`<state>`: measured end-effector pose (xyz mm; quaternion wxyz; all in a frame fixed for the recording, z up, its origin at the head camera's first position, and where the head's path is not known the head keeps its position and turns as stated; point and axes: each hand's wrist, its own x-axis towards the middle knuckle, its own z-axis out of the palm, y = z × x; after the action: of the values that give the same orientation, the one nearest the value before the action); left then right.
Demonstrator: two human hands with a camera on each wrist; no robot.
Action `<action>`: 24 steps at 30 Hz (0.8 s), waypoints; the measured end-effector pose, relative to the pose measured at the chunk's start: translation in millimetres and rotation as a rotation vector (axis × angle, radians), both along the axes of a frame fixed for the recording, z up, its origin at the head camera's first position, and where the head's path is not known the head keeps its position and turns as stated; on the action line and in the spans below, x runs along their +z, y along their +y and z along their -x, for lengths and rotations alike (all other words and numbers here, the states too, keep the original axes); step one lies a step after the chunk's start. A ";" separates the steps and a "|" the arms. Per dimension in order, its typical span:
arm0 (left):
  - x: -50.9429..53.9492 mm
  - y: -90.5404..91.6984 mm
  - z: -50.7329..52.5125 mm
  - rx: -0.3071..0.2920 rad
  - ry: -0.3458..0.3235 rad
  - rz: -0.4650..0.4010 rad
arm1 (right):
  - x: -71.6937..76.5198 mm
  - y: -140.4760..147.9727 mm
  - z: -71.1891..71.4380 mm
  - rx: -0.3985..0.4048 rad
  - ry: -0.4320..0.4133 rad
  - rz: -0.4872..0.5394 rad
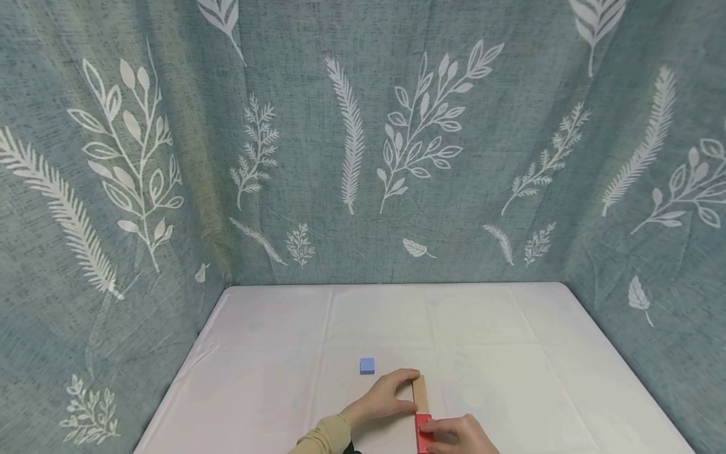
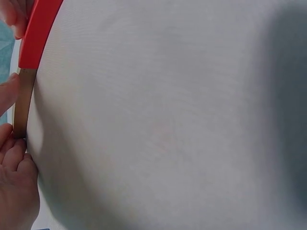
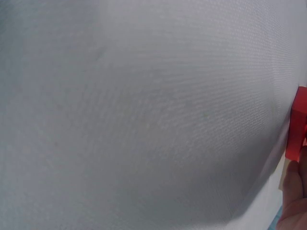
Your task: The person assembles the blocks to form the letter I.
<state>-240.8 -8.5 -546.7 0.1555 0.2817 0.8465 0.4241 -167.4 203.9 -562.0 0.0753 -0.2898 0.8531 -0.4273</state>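
My left hand (image 1: 386, 398) holds a flat, narrow wooden block (image 1: 420, 395), its fingers at the far end and its thumb near the red piece. In the left wrist view the fingertips curl against the wooden block's end (image 2: 22, 108). A red rectangular block (image 1: 422, 435) lies end to end with the wooden one, apparently touching it. My right hand (image 1: 462, 435) grips the red block from the right. Only part of that hand and the red block (image 3: 296, 129) shows in the right wrist view.
A small blue block (image 1: 367, 366) lies on the white-covered table (image 1: 272, 359), beyond and left of my left hand. A green-grey curtain with white leaf prints (image 1: 363, 157) hangs behind the table and along both sides.
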 end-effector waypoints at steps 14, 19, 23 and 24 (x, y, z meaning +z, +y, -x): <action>-0.5 1.1 0.7 0.021 -0.013 -0.028 | 2.8 0.4 2.6 0.029 0.043 -0.011; -0.2 1.5 0.5 0.025 -0.023 -0.031 | 5.3 -0.5 4.1 0.024 0.008 -0.025; -2.2 1.5 0.1 0.029 -0.019 -0.027 | 5.5 -2.1 4.8 0.010 0.023 -0.005; -3.1 1.3 -0.1 0.029 -0.014 -0.026 | 5.2 -2.7 5.0 0.002 0.041 0.005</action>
<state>-240.8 -7.2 -549.8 0.1515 0.2686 0.8439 0.4391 -172.4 201.2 -556.8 0.0575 -0.2996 0.8530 -0.4234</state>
